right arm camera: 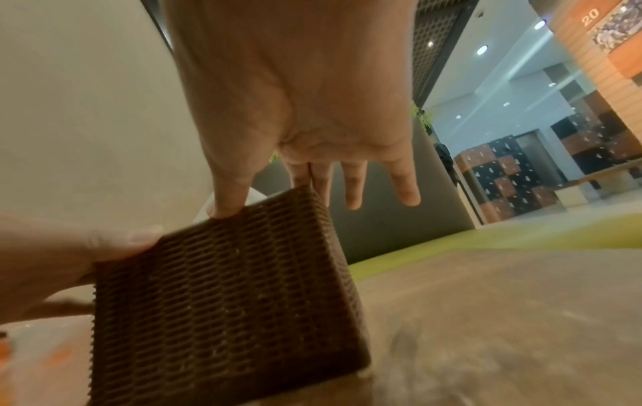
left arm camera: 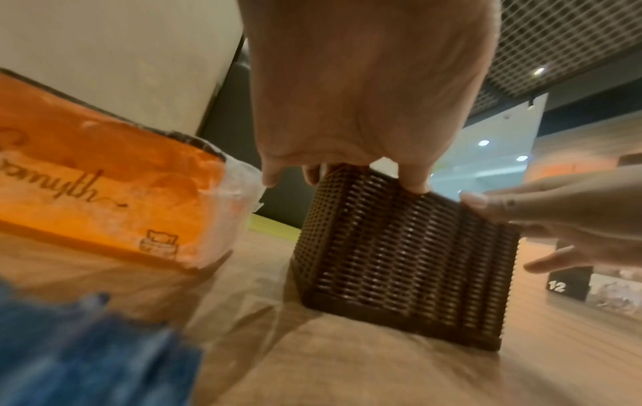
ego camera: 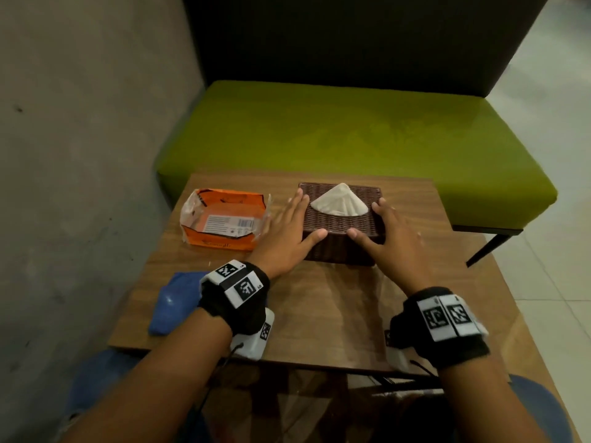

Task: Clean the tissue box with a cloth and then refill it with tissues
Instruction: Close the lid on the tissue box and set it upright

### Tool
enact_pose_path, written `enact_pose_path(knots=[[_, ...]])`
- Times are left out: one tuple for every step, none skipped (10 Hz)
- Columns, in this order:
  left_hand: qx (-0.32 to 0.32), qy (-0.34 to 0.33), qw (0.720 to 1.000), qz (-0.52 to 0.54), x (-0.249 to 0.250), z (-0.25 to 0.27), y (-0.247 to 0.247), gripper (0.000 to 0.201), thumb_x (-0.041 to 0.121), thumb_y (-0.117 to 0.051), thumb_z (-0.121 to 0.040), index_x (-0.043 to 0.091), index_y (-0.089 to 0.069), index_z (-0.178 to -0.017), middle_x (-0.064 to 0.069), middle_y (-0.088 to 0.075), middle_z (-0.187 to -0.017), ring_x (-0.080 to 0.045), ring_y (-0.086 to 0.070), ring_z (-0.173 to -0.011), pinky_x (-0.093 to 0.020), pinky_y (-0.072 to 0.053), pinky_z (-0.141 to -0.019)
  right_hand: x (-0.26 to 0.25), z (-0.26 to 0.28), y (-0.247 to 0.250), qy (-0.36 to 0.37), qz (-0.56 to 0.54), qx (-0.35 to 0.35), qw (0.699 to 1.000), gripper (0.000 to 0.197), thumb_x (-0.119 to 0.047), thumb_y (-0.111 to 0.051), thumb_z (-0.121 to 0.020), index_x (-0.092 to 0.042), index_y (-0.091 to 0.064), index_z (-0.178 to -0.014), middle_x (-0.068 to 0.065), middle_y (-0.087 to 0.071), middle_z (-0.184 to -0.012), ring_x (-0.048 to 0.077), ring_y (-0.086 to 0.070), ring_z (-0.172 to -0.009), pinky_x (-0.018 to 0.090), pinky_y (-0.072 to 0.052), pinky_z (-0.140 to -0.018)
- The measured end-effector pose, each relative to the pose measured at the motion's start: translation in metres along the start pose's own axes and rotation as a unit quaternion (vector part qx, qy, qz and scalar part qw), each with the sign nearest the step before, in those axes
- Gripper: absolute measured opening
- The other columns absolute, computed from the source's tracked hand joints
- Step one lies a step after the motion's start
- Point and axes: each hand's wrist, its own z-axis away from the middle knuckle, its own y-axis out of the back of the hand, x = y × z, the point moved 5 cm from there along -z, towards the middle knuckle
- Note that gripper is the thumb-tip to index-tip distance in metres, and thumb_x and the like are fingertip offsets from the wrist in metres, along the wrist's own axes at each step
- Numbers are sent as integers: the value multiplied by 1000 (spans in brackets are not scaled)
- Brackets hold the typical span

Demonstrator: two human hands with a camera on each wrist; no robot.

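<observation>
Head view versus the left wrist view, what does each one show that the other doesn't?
Only the head view shows the white tissue fanned out of the box top, the green bench and both wrist bands. Only the left wrist view shows the script lettering on the side of the orange pack and a black sign marked 12. Both show the brown woven box on the table with the left hand and right hand at its sides, plus the blue cloth.

public lounge: green bench [ego camera: 351, 135], numbered wall panels [right arm camera: 590, 12], lockers [right arm camera: 514, 175].
</observation>
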Motion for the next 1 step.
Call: enact_pose_path(knots=[[25, -16, 999, 29, 2, 6, 14, 81, 63, -39, -88, 27, -2, -150, 11, 7, -159, -6, 10, -144, -40, 2, -118, -2, 1, 7, -2, 20, 3, 1000, 83, -65, -59, -79, -23, -38, -147, -4, -30, -158, 20, -23, -147, 58, -22, -115]])
